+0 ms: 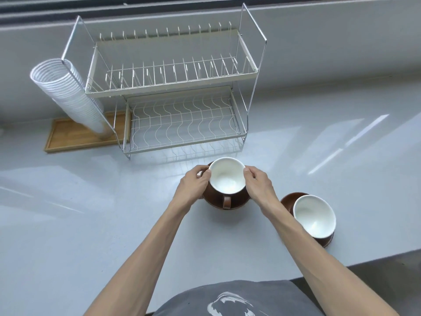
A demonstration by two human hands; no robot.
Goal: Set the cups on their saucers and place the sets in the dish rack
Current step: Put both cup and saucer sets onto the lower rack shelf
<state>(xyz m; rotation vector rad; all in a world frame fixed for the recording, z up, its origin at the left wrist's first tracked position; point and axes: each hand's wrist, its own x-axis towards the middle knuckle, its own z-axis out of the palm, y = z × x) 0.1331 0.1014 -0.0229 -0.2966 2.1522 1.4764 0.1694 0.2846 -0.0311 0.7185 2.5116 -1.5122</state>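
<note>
The pale grey tabletop (91,213) is stretching out under everything, and the two-tier wire dish rack (173,87) is standing at the back of it, both shelves bare. A stack of white cups (68,92) is leaning on a wooden tray (68,137) just left of the rack. I'm reaching both arms forward in front of the rack. My left hand (196,182) and my right hand (257,183) are gripping the near cup (226,175) by its rim from either side, brown outside, white inside, handle (227,201) pointing back at me. It's sitting over its brown saucer (237,202). Off to my right, the second cup (314,215) is resting on the second saucer (289,200), untouched.
</note>
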